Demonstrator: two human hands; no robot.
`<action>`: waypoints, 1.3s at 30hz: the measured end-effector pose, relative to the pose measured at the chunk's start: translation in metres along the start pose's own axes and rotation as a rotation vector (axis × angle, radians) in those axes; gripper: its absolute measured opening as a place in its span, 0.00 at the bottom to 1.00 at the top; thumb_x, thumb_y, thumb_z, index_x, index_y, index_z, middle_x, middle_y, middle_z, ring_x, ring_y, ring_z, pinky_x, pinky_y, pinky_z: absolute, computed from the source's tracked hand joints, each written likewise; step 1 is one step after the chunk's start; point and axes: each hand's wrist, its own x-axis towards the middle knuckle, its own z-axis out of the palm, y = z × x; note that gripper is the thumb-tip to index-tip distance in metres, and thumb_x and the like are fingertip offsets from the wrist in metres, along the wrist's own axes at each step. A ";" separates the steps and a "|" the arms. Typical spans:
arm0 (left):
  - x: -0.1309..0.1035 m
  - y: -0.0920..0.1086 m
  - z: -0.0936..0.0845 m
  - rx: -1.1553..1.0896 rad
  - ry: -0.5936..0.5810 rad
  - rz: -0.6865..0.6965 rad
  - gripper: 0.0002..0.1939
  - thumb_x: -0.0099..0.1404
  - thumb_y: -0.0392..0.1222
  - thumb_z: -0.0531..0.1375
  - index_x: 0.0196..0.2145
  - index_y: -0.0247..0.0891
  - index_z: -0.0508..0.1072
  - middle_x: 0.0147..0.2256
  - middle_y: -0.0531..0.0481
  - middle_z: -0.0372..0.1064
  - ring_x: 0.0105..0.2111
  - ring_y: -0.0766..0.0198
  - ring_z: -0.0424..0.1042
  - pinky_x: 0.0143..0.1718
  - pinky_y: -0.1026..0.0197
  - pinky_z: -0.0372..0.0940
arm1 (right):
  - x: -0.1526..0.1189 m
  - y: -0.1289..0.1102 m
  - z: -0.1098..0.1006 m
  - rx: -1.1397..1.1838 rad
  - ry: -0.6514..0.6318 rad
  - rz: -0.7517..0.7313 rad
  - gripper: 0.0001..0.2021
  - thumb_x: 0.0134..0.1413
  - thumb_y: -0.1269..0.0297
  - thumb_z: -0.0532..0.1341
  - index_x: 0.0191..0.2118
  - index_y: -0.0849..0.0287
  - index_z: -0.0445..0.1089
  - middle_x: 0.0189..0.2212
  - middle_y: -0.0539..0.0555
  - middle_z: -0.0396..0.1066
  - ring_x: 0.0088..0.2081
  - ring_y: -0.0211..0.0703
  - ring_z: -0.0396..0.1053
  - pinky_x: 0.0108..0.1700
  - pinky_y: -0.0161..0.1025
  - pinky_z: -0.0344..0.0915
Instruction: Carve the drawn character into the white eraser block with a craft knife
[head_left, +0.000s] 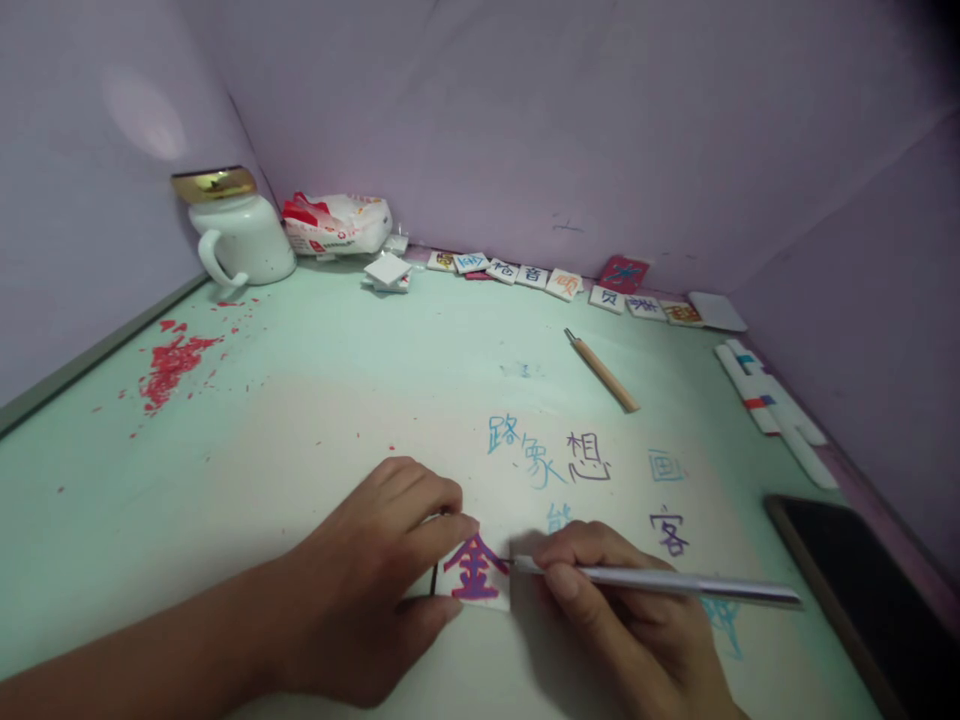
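A small white square tile lies on the table in front of me, bearing a purple character with red edges. My left hand grips it between thumb and fingers at its left side. In my right hand is a slim silver craft knife, pinched near its front end. Its thin dark tip touches or nearly touches the right stroke of the character. The fine shape of the tip is too small to make out. Above my right hand, a wooden-handled carving tool lies on the tabletop.
Red shavings are scattered at left, near a white mug with a gold lid. A tissue pack, stacked white tiles and several character tiles line the back wall. White markers and a dark phone lie at right.
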 end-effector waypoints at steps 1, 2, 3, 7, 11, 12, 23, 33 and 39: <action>0.001 0.000 0.000 -0.004 -0.005 -0.002 0.16 0.56 0.32 0.58 0.44 0.39 0.67 0.41 0.45 0.66 0.39 0.55 0.65 0.43 0.50 0.62 | 0.000 -0.001 0.000 -0.009 -0.024 -0.006 0.07 0.59 0.63 0.60 0.30 0.51 0.73 0.23 0.46 0.71 0.24 0.35 0.67 0.27 0.30 0.62; 0.001 0.001 -0.001 -0.011 -0.009 -0.002 0.16 0.56 0.31 0.57 0.43 0.38 0.67 0.40 0.45 0.65 0.39 0.55 0.65 0.43 0.50 0.62 | 0.001 -0.001 -0.001 -0.022 -0.052 -0.014 0.07 0.59 0.64 0.60 0.31 0.51 0.73 0.23 0.46 0.71 0.24 0.35 0.67 0.27 0.30 0.63; 0.001 0.001 -0.001 -0.018 -0.011 0.000 0.15 0.56 0.31 0.57 0.43 0.38 0.67 0.40 0.45 0.65 0.38 0.55 0.64 0.42 0.50 0.62 | 0.001 -0.002 -0.002 -0.036 -0.077 -0.025 0.07 0.60 0.64 0.60 0.31 0.51 0.73 0.23 0.46 0.72 0.25 0.35 0.68 0.26 0.30 0.63; 0.001 0.000 -0.001 -0.025 -0.009 0.010 0.16 0.56 0.31 0.57 0.44 0.38 0.66 0.41 0.45 0.65 0.39 0.55 0.64 0.43 0.49 0.61 | 0.003 -0.002 -0.004 -0.075 -0.095 -0.056 0.08 0.60 0.65 0.59 0.31 0.52 0.73 0.22 0.46 0.71 0.24 0.35 0.67 0.25 0.30 0.62; 0.001 0.001 -0.001 -0.016 -0.016 -0.005 0.15 0.57 0.32 0.57 0.43 0.39 0.67 0.41 0.45 0.65 0.39 0.55 0.64 0.43 0.50 0.62 | 0.004 -0.002 -0.004 -0.091 -0.126 -0.070 0.08 0.60 0.65 0.58 0.31 0.54 0.73 0.24 0.49 0.73 0.25 0.37 0.70 0.27 0.32 0.66; 0.001 0.001 -0.001 -0.019 -0.014 -0.005 0.15 0.57 0.32 0.57 0.43 0.39 0.67 0.40 0.45 0.65 0.39 0.55 0.64 0.43 0.50 0.62 | 0.005 -0.002 -0.004 -0.098 -0.134 -0.075 0.08 0.60 0.66 0.58 0.32 0.54 0.73 0.24 0.49 0.74 0.26 0.38 0.71 0.27 0.32 0.66; 0.000 -0.001 -0.001 -0.045 -0.021 0.013 0.17 0.57 0.31 0.57 0.45 0.38 0.65 0.42 0.44 0.64 0.40 0.54 0.63 0.43 0.48 0.60 | 0.002 -0.006 -0.009 -0.243 -0.163 -0.142 0.09 0.63 0.67 0.54 0.33 0.54 0.69 0.24 0.47 0.71 0.25 0.36 0.70 0.26 0.32 0.66; 0.000 0.000 0.001 -0.046 -0.041 -0.017 0.15 0.57 0.32 0.58 0.43 0.38 0.66 0.41 0.45 0.64 0.39 0.55 0.62 0.43 0.48 0.60 | 0.003 -0.004 -0.008 -0.240 -0.189 -0.135 0.09 0.63 0.68 0.54 0.33 0.54 0.69 0.24 0.47 0.72 0.25 0.36 0.70 0.26 0.31 0.66; 0.000 0.000 0.000 -0.039 -0.044 -0.011 0.15 0.57 0.31 0.58 0.43 0.38 0.66 0.42 0.45 0.64 0.40 0.55 0.62 0.44 0.48 0.59 | 0.001 -0.002 -0.008 -0.224 -0.164 -0.140 0.08 0.63 0.67 0.55 0.33 0.53 0.69 0.24 0.46 0.72 0.25 0.35 0.70 0.27 0.30 0.66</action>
